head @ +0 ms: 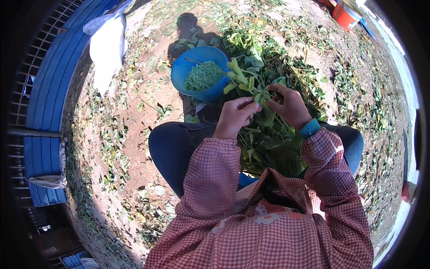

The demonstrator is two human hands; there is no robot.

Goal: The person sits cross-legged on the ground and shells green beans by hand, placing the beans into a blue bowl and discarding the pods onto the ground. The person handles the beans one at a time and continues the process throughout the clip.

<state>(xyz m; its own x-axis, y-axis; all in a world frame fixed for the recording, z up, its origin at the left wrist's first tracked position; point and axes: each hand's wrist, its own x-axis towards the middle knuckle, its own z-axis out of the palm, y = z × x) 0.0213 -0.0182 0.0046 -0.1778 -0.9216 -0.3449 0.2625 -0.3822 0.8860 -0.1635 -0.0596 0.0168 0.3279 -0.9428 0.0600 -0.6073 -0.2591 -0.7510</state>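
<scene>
My left hand point(237, 116) pinches a green pod on a cut bean plant stem point(258, 90) between thumb and fingers. Close on its right, my right hand point(289, 103) holds the same stem, with its fingers bent around it. Several plump green pods point(239, 75) stick out from the stem towards the upper left. Just beyond my left hand stands a blue plastic bucket point(176, 80), partly filled with loose green pods point(203, 76). A heap of leafy bean plants point(268, 144) lies between my knees and spreads past my hands.
Scattered leaves and stems cover much of the earthen ground point(134, 158). A white sack point(106, 50) lies at the upper left, beside blue corrugated panels point(50, 90) and a wire grid. At the upper right stands a red and white bucket point(346, 15). My bent knees flank the heap.
</scene>
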